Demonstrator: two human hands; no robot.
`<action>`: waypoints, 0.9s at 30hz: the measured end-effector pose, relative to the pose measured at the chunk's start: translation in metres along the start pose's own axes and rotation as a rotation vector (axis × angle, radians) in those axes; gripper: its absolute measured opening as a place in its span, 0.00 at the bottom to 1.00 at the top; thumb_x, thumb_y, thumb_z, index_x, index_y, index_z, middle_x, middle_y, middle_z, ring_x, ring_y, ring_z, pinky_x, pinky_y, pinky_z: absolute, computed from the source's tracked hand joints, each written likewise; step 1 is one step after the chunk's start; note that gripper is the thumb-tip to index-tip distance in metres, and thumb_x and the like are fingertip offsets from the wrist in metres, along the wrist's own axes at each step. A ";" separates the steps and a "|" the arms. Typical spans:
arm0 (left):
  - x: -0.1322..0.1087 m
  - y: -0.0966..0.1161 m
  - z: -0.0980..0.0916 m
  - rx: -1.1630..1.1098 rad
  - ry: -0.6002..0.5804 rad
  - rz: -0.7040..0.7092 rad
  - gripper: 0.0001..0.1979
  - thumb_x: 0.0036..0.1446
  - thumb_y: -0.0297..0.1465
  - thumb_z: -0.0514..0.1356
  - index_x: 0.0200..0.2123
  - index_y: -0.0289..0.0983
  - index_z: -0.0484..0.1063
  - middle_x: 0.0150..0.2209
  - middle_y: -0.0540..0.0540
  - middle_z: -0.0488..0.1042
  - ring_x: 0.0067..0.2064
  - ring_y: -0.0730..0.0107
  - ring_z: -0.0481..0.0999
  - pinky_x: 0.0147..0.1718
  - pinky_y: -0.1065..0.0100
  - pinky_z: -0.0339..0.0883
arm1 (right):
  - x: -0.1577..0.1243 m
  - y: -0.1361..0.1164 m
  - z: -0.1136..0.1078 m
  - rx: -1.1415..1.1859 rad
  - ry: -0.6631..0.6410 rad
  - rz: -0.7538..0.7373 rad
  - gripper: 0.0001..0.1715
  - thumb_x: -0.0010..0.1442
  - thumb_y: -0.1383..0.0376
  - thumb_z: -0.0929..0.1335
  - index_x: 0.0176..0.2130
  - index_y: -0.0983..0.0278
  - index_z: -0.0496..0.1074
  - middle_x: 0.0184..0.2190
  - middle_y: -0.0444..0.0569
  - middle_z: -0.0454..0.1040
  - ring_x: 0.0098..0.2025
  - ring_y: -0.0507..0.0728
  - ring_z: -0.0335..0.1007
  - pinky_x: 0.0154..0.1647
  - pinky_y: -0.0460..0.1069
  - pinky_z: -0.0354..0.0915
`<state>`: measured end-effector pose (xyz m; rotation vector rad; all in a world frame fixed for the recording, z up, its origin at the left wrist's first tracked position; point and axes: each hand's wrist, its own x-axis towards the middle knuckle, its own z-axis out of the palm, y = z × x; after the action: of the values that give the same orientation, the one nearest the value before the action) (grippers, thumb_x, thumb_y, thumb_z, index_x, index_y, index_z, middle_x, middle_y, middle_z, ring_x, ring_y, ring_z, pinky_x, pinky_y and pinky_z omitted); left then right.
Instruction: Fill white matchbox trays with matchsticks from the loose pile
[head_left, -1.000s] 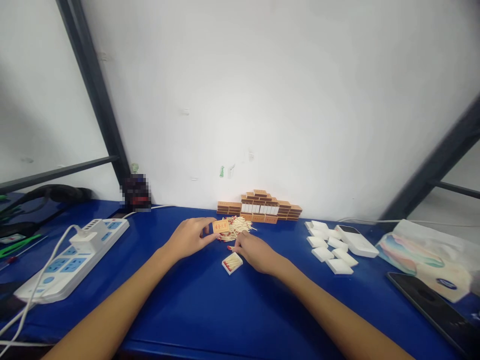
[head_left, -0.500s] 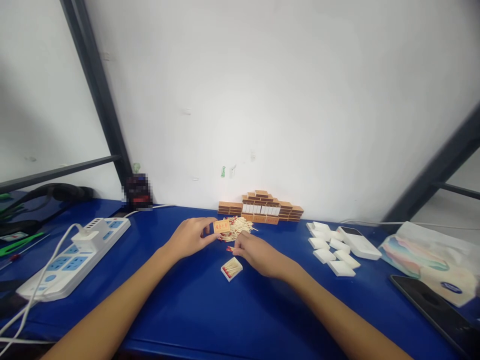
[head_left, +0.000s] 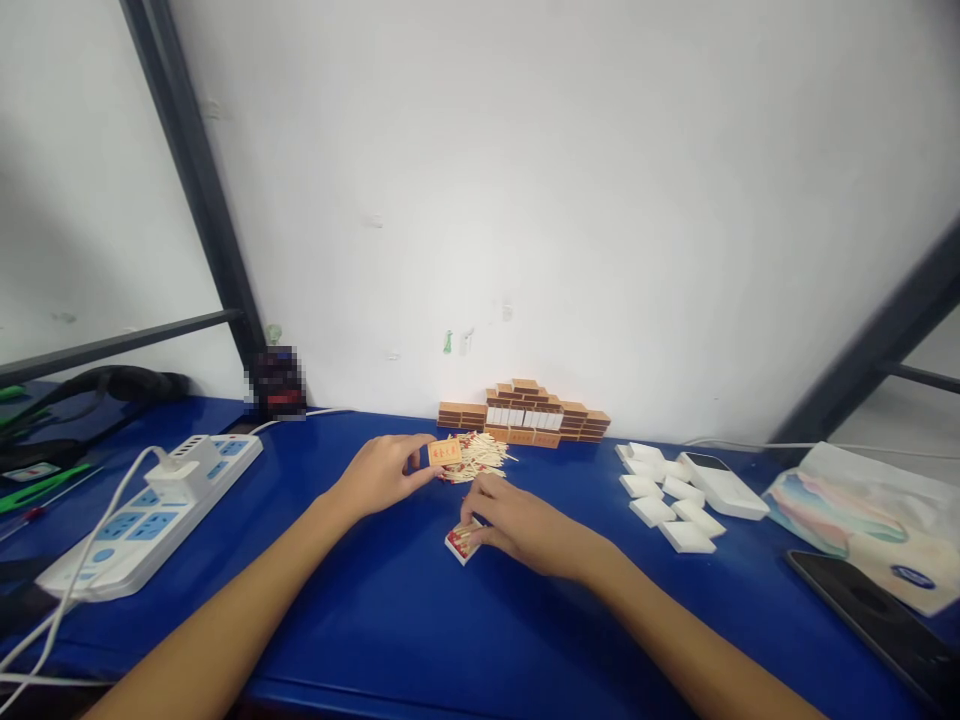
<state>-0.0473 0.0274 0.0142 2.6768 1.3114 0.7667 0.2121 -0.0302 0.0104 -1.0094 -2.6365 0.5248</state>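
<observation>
Midway between the front and back edges of the blue tabletop (head_left: pixel 375 625), the right hand (head_left: pixel 517 520) had come down onto a small white tray (head_left: pixel 454 552), and this was the main change. Half a second earlier it was poised just behind the tray, towards the back edge, pinching a few matches with their red heads sticking out to the left. Now its thumb and fingertips were bent over the tray's right side, hiding part of the matches (head_left: pixel 466 539) inside, so the work had passed from gathering at the pile to placing at the tray. Whether the fingers were gripping matches, or had already let them drop, could not be told, as the hand covered the spot. The left hand (head_left: pixel 382 475) had barely shifted: it held the orange matchbox sleeve (head_left: pixel 444 454) between thumb and fingers, raised in front of the left part of the loose match pile (head_left: pixel 487 458). That pile lay nearer the back edge, looking much as before, with plenty of matches in it. Behind it, along the back edge, stood the stacked matchboxes (head_left: pixel 577 420), and towards the right edge lay a cluster of white trays (head_left: pixel 688 538), both undisturbed.
</observation>
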 end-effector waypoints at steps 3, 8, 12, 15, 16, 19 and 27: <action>0.000 0.000 0.000 0.002 -0.003 0.007 0.18 0.64 0.44 0.61 0.53 0.43 0.76 0.31 0.51 0.79 0.30 0.69 0.76 0.29 0.70 0.61 | -0.003 0.002 -0.004 0.117 0.000 -0.016 0.09 0.69 0.61 0.70 0.49 0.59 0.73 0.48 0.49 0.71 0.49 0.57 0.67 0.50 0.50 0.64; 0.000 0.000 0.000 0.005 -0.003 0.013 0.19 0.64 0.43 0.61 0.55 0.42 0.75 0.31 0.50 0.79 0.30 0.69 0.75 0.30 0.70 0.61 | -0.003 0.004 -0.002 0.153 -0.008 0.003 0.15 0.62 0.63 0.75 0.47 0.59 0.72 0.46 0.47 0.75 0.49 0.58 0.68 0.49 0.51 0.63; 0.000 0.000 0.000 0.008 -0.005 0.003 0.21 0.64 0.45 0.61 0.55 0.42 0.75 0.30 0.51 0.78 0.29 0.69 0.75 0.29 0.70 0.61 | -0.004 0.004 0.001 0.126 0.064 0.061 0.14 0.60 0.61 0.76 0.43 0.60 0.72 0.43 0.46 0.75 0.45 0.57 0.70 0.45 0.50 0.63; 0.000 0.001 0.000 0.003 -0.003 -0.005 0.21 0.64 0.45 0.61 0.55 0.42 0.75 0.30 0.51 0.78 0.29 0.69 0.75 0.29 0.69 0.61 | -0.005 0.003 0.002 0.109 0.090 0.082 0.14 0.60 0.58 0.77 0.41 0.61 0.73 0.42 0.47 0.75 0.44 0.57 0.70 0.44 0.50 0.63; 0.000 0.001 0.000 0.003 -0.002 -0.008 0.20 0.64 0.45 0.61 0.55 0.43 0.75 0.30 0.51 0.78 0.29 0.69 0.75 0.29 0.69 0.61 | -0.006 0.002 0.003 0.104 0.096 0.083 0.14 0.60 0.57 0.76 0.41 0.61 0.74 0.42 0.47 0.75 0.44 0.57 0.70 0.44 0.50 0.64; 0.000 0.001 0.000 0.003 0.000 -0.011 0.20 0.64 0.44 0.61 0.55 0.42 0.75 0.30 0.51 0.78 0.29 0.69 0.75 0.29 0.69 0.61 | -0.005 0.002 0.004 0.102 0.102 0.060 0.09 0.62 0.59 0.75 0.39 0.61 0.75 0.40 0.47 0.76 0.45 0.57 0.70 0.45 0.50 0.64; 0.000 0.001 0.001 -0.001 -0.005 -0.013 0.20 0.64 0.45 0.61 0.55 0.42 0.75 0.29 0.51 0.78 0.29 0.69 0.75 0.28 0.70 0.59 | 0.004 0.004 0.013 0.046 0.171 0.071 0.04 0.65 0.68 0.70 0.36 0.62 0.76 0.37 0.47 0.77 0.41 0.55 0.71 0.42 0.48 0.63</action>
<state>-0.0463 0.0265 0.0134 2.6650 1.3248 0.7589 0.2066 -0.0276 -0.0020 -1.0860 -2.4364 0.4891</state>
